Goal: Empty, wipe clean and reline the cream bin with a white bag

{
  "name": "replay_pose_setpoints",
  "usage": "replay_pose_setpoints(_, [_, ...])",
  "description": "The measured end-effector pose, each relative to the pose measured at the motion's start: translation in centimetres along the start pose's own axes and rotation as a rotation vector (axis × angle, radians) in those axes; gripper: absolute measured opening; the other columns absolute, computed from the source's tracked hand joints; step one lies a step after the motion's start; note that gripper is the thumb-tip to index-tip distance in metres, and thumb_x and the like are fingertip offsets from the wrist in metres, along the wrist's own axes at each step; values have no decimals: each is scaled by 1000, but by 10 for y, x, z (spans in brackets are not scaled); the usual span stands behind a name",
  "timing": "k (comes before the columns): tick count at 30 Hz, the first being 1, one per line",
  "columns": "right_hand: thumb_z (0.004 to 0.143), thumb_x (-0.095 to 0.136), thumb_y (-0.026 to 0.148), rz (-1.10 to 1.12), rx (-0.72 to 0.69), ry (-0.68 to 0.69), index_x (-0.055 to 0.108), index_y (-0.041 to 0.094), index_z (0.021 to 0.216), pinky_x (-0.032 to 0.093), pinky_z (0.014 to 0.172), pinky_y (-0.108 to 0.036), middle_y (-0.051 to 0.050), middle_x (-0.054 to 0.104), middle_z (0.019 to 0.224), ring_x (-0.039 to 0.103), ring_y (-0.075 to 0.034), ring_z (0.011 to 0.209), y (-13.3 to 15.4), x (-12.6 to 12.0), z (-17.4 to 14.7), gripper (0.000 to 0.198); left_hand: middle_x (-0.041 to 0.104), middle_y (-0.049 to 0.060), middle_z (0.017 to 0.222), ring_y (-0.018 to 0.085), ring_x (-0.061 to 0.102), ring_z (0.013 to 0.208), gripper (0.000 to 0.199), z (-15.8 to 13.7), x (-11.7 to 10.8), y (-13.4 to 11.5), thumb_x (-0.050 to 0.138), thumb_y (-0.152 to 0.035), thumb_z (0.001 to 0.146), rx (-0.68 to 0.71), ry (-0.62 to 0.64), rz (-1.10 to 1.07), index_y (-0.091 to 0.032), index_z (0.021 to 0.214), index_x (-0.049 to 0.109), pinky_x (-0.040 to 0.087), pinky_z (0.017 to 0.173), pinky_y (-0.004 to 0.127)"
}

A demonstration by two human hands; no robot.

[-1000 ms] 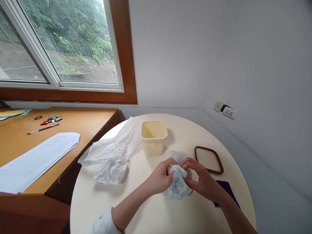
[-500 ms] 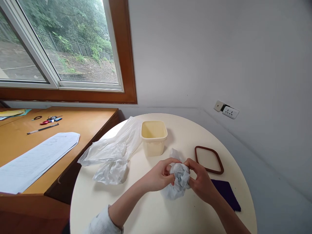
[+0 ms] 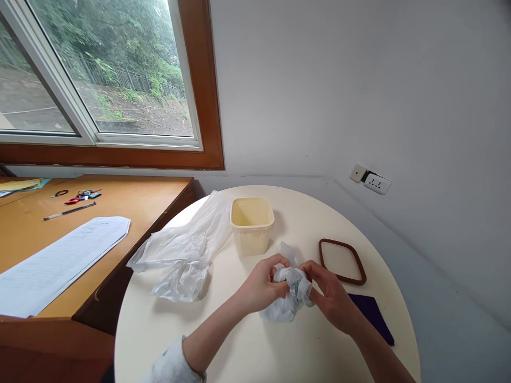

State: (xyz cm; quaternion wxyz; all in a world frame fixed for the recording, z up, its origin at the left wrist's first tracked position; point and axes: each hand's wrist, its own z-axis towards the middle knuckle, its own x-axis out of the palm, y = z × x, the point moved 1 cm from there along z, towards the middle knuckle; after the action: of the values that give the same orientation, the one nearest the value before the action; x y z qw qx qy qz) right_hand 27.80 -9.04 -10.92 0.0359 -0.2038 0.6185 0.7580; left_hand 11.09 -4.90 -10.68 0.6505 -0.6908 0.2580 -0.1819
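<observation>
A crumpled white plastic bag [image 3: 293, 284] is bunched up between my two hands, just above the round table. My left hand [image 3: 263, 284] pinches its left side with thumb and fingers. On the right side, my right hand [image 3: 329, 292] grips the bunched plastic with thumb and forefinger. Whatever lies inside the bunch, if anything, is hidden in its folds. Behind my hands stands a cream plastic tub [image 3: 252, 234], open at the top. Close to my right hand are a brown rounded frame [image 3: 355, 260] and a dark purple cloth [image 3: 373, 316], partly covered by my wrist.
Another thin white plastic bag [image 3: 191, 250] lies spread over the left of the round table [image 3: 159, 340]. A wooden desk [image 3: 147, 194] adjoins it, bearing papers [image 3: 67, 260], a pen [image 3: 69, 211] and keys [image 3: 83, 197]. The wall with a socket [image 3: 377, 183] rises behind.
Both hands have shifted slightly, and the bunched plastic between them has been turned and refolded. The tub, frame, cloth and other bag stay where they were.
</observation>
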Motion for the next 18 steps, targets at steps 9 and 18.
replay_pose_setpoints(9, [81,47,21,-79,-7,47,46,22,81,34,71,-25,3,45,78,37,-12,74,8,-3,-1,2,53,-6,55,11,50,51,14,0,12,10,45,-12,72,94,-122,72,-21,82,43,36,47,19])
replay_pose_setpoints(18, [73,42,8,-157,-20,-138,38,21,69,33,63,-24,5,40,68,37,-11,66,2,7,3,14,58,-2,68,12,55,58,32,-1,15,6,39,-7,73,113,-66,113,-20,95,58,43,58,24])
